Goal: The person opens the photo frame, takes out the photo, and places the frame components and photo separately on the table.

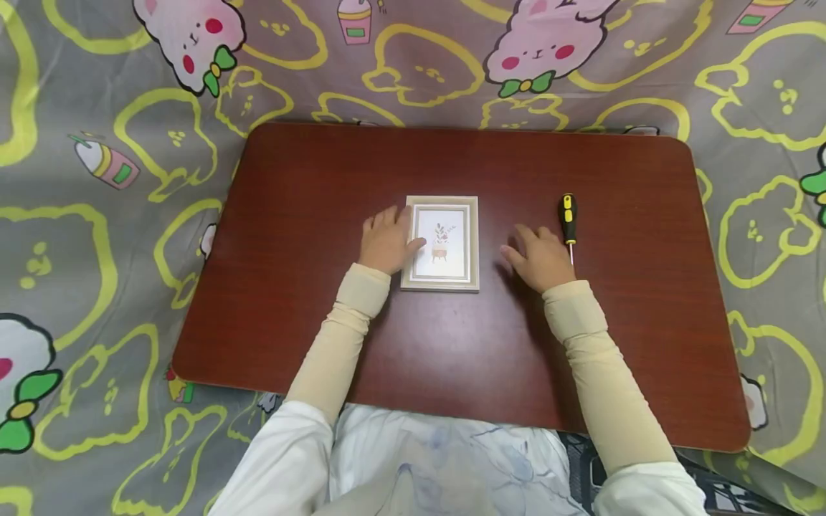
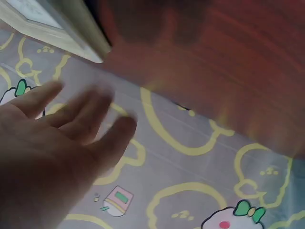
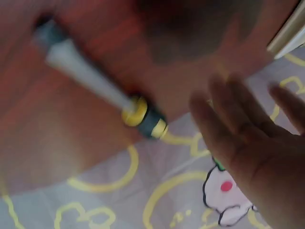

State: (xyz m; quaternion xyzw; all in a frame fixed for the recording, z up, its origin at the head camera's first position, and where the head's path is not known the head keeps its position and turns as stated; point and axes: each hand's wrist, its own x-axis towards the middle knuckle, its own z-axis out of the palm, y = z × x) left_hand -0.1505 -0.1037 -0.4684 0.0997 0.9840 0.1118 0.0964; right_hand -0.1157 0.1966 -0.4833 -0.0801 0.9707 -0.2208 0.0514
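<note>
A picture frame [image 1: 474,236] with a pale wooden border lies face up on the table, a potted plant printed on its white sheet. Over its left edge is my left hand [image 1: 387,242], fingers spread and thumb overlapping the border in the head view. In the left wrist view a gap shows between the fingers and the frame [image 2: 71,45]. My right hand [image 1: 540,258] hovers right of the frame, fingers loosely extended, holding nothing. Just beyond it lies a black-and-yellow screwdriver [image 1: 568,217], its shaft pointing toward me and its tip hidden by the hand.
The reddish-brown table [image 1: 310,186] has rounded corners. A grey patterned cloth [image 1: 413,64] with cartoon rabbits and yellow outlines hangs behind and around it. Pale sleeves cover both forearms. Part of a dark lattice [image 1: 729,491] shows below the table at the lower right.
</note>
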